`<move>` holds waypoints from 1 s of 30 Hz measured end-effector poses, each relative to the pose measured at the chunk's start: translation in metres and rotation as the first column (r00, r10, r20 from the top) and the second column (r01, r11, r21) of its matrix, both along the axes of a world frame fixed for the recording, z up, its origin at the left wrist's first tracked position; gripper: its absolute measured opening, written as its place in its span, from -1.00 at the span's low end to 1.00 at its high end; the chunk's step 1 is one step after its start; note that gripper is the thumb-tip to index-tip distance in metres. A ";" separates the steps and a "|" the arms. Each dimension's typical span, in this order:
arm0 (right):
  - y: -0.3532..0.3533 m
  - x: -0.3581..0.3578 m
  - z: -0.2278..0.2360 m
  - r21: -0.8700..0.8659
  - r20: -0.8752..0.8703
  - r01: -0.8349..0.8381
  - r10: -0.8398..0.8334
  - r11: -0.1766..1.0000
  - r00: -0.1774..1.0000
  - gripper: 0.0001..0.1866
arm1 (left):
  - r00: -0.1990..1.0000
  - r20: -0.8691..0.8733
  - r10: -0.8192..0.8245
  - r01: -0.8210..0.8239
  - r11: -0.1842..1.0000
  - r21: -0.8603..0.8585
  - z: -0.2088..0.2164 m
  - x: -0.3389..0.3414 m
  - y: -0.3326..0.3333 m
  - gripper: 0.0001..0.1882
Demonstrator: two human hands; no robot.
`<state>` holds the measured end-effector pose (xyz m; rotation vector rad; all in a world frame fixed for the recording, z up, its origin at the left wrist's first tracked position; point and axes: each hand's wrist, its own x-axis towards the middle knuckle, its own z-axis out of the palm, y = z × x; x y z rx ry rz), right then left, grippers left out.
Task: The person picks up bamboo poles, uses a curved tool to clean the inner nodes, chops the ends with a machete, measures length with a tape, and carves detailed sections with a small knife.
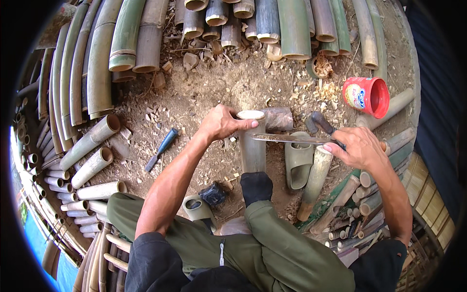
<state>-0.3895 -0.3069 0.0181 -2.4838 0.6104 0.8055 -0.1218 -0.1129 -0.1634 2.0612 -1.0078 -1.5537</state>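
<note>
A short bamboo section [253, 146] stands upright in front of me, its pale cut rim facing up. My left hand [223, 124] grips its upper end, the thumb pressed against the side by the rim. In my right hand [357, 146] is a long, narrow knife [287, 138], held by its dark handle. The blade points left, and its tip end crosses the bamboo's side just below my left thumb. My foot in a black sock [256, 187] is against the section's lower part and hides its base.
A blue-handled chisel [162, 148] lies on the chip-strewn ground at left. Right of the bamboo are an olive slipper [298, 163], a dark brown handle [322, 121] and a red tub [367, 97]. Bamboo poles [294, 29] line the far side; more bamboo [92, 141] lies at left.
</note>
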 end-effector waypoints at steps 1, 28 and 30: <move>0.000 0.005 -0.001 -0.011 -0.011 -0.021 0.020 1.000 1.000 -0.43 | 1.000 0.003 -0.005 0.005 1.000 0.009 0.000 0.000 0.000 -0.08; -0.010 -0.126 0.124 -0.511 0.105 0.612 -0.663 0.604 0.741 -0.64 | 0.974 -0.214 0.069 -0.117 0.969 -0.218 -0.023 -0.031 -0.033 -0.35; -0.032 -0.149 0.123 -0.620 0.082 0.548 -0.648 0.562 0.757 -0.64 | 0.973 -0.220 0.074 -0.118 0.973 -0.198 -0.009 -0.032 -0.038 -0.48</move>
